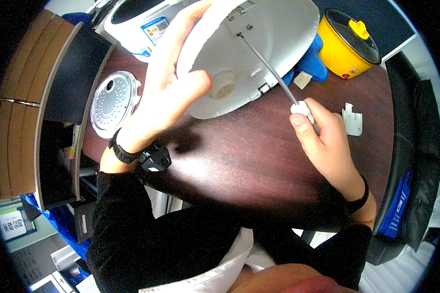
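Observation:
My left hand (173, 93) grips the rim of a white plastic lid shell (274, 58), raised and tilted so its hollow inner side faces me. The thumb sticks out along the near edge; the fingertips are hidden behind the shell. In my right hand (322, 139) is a screwdriver (269, 66) with a long metal shaft and a pale handle. Its tip meets a small screw hole on the shell's inner face, near the top. A round perforated inner lid plate (113, 105) lies left of my left wrist. A small white plastic piece (352, 120) lies right of my right hand.
A white rice cooker body (132, 22) stands at the back left of the dark wooden table (239, 161). Back right are a yellow pot (344, 49) with a dark lid and a blue cloth (318, 63). A black chair (415, 146) is at the right.

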Demonstrator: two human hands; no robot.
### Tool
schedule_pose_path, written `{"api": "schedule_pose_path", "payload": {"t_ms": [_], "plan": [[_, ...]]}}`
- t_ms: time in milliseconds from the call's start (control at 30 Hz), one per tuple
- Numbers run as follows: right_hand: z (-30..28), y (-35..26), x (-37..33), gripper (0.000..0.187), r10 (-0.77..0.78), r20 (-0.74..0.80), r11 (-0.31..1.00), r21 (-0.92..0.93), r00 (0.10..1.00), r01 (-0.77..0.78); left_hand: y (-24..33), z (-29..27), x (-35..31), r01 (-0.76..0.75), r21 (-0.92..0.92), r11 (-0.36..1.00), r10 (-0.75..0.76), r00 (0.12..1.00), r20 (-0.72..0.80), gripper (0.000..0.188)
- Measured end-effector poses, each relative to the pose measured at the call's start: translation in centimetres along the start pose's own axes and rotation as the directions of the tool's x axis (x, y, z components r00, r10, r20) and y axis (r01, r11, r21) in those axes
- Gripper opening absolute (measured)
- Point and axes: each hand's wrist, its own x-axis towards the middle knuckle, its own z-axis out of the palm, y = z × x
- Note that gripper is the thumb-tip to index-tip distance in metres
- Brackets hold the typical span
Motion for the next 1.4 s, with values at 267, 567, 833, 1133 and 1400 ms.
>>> {"api": "schedule_pose_path", "payload": {"t_ms": [267,567,833,1133,1400], "plan": [[0.7,0.7,0.2,0.032,0.117,0.277,0.891,0.394,0.954,-0.224,-0.7,0.0,-0.2,-0.132,0.135,0.982,0.131,0.991,0.023,0.086],[-0.3,0.7,0.6,0.038,0.168,0.441,0.779,0.489,0.882,-0.392,-1.4,-0.2,0.3,-0.046,0.011,0.999,0.047,0.997,-0.067,0.075],[-3.1,-0.4,0.2,0.026,-0.098,-0.057,0.961,-0.264,0.994,0.08,0.6,-1.2,0.9,0.183,-0.157,0.971,-0.171,0.982,0.085,0.067],[-3.2,-1.3,-0.2,0.02,-0.108,-0.153,0.925,-0.377,0.982,0.043,0.5,-1.5,0.7,0.229,-0.178,0.957,-0.219,0.973,0.07,0.062],[-3.1,-0.9,-0.2,0.021,-0.291,-0.227,0.842,-0.522,0.929,0.136,1.1,-0.8,1.0,0.204,-0.214,0.955,-0.178,0.974,0.138,0.061]]}}
